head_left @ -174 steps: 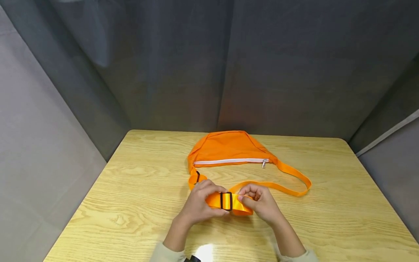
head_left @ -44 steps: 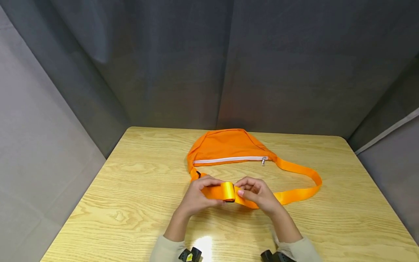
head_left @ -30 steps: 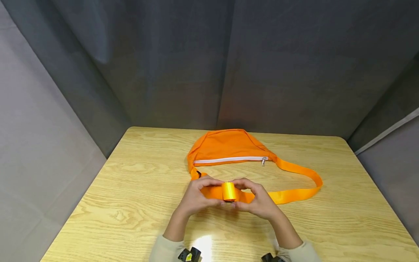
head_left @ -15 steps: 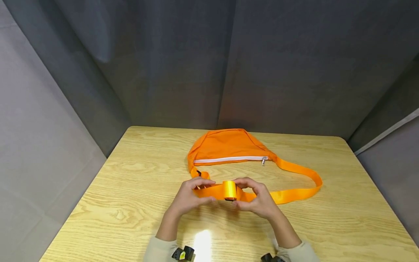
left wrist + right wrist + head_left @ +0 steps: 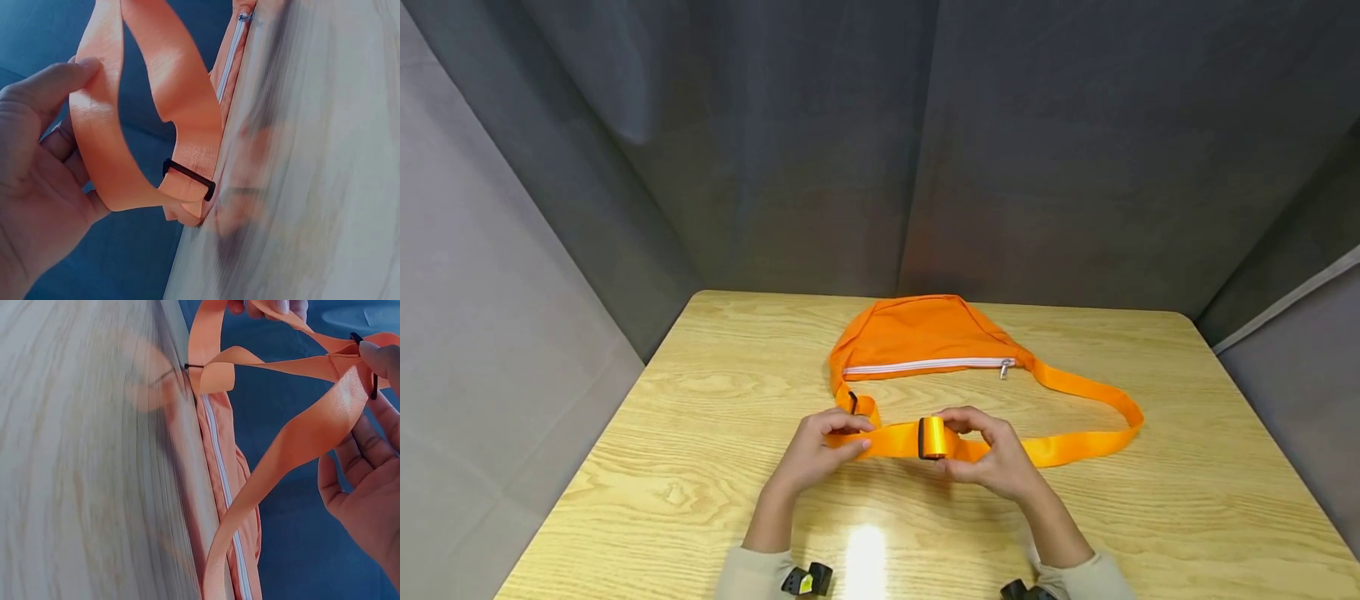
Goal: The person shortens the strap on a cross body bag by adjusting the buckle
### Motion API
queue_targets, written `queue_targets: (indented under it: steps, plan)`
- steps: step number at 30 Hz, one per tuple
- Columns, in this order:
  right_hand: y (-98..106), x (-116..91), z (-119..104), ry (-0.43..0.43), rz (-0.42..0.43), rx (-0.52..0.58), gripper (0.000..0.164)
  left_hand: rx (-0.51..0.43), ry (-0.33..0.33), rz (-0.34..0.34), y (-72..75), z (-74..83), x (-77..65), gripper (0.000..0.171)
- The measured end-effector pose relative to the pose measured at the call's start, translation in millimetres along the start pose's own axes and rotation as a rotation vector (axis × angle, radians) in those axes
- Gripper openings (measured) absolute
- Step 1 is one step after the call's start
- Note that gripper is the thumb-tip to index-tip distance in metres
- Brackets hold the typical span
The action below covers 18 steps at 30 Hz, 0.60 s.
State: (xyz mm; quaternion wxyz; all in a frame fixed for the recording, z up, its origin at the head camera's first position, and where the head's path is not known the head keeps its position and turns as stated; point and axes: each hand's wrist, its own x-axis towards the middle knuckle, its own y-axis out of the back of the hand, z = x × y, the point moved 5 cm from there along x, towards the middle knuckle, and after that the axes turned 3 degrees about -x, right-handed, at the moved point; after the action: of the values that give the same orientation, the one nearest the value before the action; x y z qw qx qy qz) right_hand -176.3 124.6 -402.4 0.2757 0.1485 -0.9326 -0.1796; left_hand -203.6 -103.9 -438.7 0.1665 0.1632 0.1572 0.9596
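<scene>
Left hand [image 5: 815, 450] and right hand [image 5: 988, 454] both pinch one flat, glossy orange webbing strap [image 5: 895, 440], stretched between them just above the counter [image 5: 647, 500], a pale yellow wood-grain surface. The left presses its thumb on the strap's face, with the other fingers behind it; the right grips with thumb and fingers at a black rectangular slider buckle [image 5: 921, 439], where the webbing folds over in a short, upright loop. Beyond the left fingers the strap bends back through a small black ring [image 5: 853, 403] near the left end of a half-moon orange fabric bag [image 5: 928, 333]. Past the right hand it runs out in a wide curve and returns to the bag's other end. The bag rests on the far part of the counter, beyond the hands, its straight edge toward the person, with a white zipper [image 5: 925, 365] along that edge and a silver metal pull [image 5: 1004, 370] at the right end. Light beige sleeves [image 5: 751, 575] cover the forearms, a small black device [image 5: 808, 579] at each wrist. Behind the counter hangs a dark grey cloth curtain [image 5: 797, 158].
</scene>
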Motion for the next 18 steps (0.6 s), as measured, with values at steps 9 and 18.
queue_targets:
  steps: [9,18]
  plan:
    - [-7.1,2.6,-1.5,0.007,-0.056,0.052,0.045,-0.093,0.001,-0.069,-14.0,34.2,3.7,0.017]
    - [-11.3,3.9,-5.0,0.029,-0.070,0.049,0.044,-0.030,-0.021,-0.072,-14.5,40.5,5.7,0.015]
